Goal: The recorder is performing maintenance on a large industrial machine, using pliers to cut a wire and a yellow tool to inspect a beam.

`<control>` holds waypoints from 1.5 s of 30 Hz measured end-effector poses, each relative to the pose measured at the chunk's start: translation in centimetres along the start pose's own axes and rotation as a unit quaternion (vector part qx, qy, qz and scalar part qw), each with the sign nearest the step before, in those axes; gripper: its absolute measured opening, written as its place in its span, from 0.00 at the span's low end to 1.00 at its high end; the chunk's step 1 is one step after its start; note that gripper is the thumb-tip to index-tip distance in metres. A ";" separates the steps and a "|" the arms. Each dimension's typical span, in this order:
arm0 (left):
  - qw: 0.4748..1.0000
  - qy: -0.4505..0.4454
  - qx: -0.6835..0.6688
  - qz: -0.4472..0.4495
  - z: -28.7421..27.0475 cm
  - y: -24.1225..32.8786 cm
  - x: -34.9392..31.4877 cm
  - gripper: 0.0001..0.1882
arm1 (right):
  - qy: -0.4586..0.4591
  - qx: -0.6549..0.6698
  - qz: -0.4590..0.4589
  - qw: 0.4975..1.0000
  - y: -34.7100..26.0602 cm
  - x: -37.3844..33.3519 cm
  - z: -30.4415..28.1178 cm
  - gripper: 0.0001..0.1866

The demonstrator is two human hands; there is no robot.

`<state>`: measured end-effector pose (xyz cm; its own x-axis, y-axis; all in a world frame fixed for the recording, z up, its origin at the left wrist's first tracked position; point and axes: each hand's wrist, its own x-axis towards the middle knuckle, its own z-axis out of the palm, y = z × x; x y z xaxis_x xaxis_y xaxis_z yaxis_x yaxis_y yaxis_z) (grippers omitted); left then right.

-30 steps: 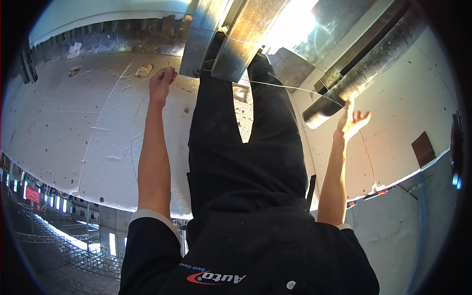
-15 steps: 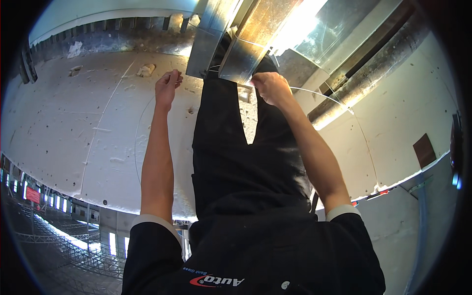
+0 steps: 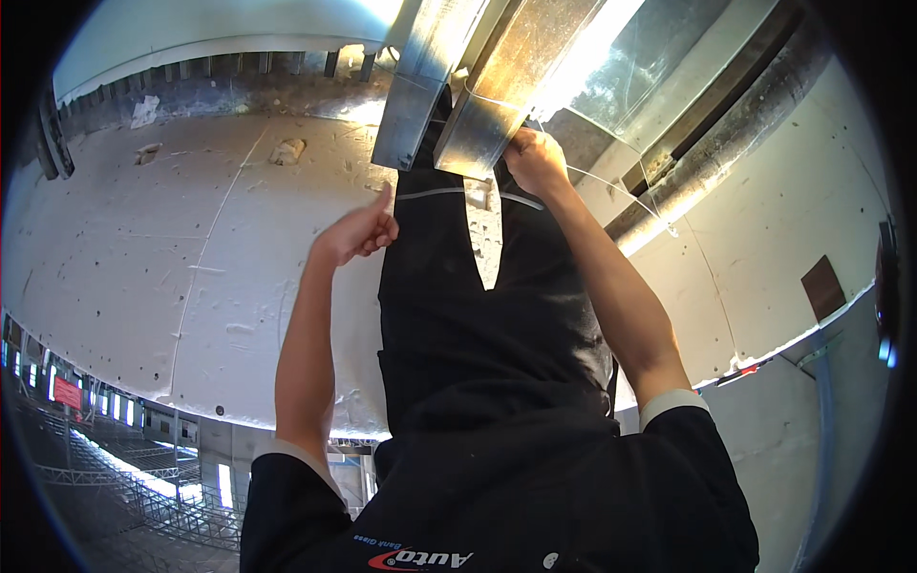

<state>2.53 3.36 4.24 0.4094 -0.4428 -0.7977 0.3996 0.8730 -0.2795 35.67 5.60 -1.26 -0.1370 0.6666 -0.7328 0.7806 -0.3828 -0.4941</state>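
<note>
Two metal channels, a narrower left one (image 3: 406, 124) and a wider right one (image 3: 492, 95), reach down from the top centre, ends above my dark trousers (image 3: 478, 353). My right hand (image 3: 537, 160) is closed beside the wide channel's lower end, on a thin wire (image 3: 611, 181) that trails off to the right. A loop of wire also crosses the wide channel. My left hand (image 3: 361, 229) has curled fingers and a raised thumb, left of the channels. A blurred grey stretch of wire (image 3: 430, 194) runs over my trousers from near that thumb; the exact pinch is hard to see.
I stand over a pale, pitted board surface (image 3: 239, 286) with seams and holes. A round pipe (image 3: 707, 162) and metal ducting (image 3: 650, 57) lie at the upper right. A brown square patch (image 3: 823, 288) is at the far right. Steel trusses (image 3: 143, 487) show far below left.
My left hand has moved right and nearer to me, its thumb now up. A stretch of wire now crosses my trousers. My right hand has shifted slightly right, still beside the wide channel.
</note>
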 end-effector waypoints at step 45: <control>0.732 0.543 0.218 0.348 -3.4 13.0 -2.6 0.21 | 0.086 0.062 0.067 0.992 -2.6 -0.7 -4.5 0.10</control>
<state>3.90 16.55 0.83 -0.1601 0.7097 -0.6861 0.7255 0.5559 0.4057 36.51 9.01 2.65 0.0781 0.6997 -0.7102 0.7023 -0.5442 -0.4590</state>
